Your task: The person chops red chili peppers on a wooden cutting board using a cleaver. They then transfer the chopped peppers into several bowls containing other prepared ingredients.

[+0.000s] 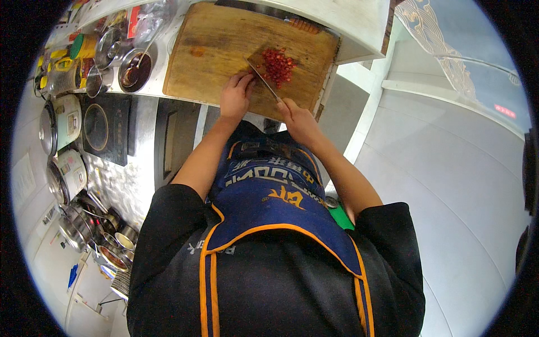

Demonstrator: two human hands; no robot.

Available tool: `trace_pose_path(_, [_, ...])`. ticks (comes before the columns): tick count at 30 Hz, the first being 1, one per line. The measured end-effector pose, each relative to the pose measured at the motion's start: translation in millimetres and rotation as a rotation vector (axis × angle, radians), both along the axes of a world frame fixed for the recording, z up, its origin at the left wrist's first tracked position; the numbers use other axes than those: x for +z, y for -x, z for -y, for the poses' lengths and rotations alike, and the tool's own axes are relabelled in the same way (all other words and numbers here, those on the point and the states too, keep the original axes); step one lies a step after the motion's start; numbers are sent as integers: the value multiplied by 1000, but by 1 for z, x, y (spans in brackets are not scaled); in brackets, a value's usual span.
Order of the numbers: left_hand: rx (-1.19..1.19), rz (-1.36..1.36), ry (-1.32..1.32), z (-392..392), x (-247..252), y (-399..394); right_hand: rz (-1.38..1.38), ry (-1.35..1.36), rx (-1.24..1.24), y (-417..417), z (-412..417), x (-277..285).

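Note:
My right hand (300, 122) grips the handle of a kitchen knife (264, 80) on a worn wooden cutting board (206, 54). The blade points away from me and to the left, seen nearly along its spine. Just right of the blade lies a loose heap of chopped red pieces (278, 67), which look like chili. On the blade's left side, my left hand (236, 96) rests on the board with bent fingers close to the metal. A little red shows by those fingertips, but whether they pinch a piece is hidden.
Left of the board stand a steel bowl of dark sauce (134, 70) with a spoon, steel pots (108, 48) and bottles (63, 76). An induction cooker (105, 124) and two rice cookers (67, 122) sit farther left. A white ledge (358, 25) borders the board's far right side.

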State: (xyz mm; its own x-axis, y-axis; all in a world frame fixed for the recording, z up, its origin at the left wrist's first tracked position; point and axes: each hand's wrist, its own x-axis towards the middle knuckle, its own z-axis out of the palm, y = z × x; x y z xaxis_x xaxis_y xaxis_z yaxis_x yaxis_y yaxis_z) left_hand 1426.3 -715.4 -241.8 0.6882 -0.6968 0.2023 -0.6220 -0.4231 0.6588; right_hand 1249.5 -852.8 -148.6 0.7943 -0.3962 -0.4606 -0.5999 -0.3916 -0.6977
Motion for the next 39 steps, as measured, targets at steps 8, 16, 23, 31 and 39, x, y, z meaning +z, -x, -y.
trace_pose_path(8, [-13, 45, -52, -5, 7, 6, 62, 24, -20, 2, -1, -3])
trace_pose_path(16, [-12, 26, -26, -4, -2, 4, 9, -15, 18, -1, 9, 1])
trace_pose_path(23, [-48, 72, -14, -4, -3, 0, -63, 8, 62, -2, 7, 11])
trace_pose_path(31, [-14, 124, -32, -2, 4, 2, -54, 38, 104, -4, 4, 15])
trace_pose_path(39, [17, 13, -97, -1, 7, 7, -95, 85, 146, -3, 2, 17])
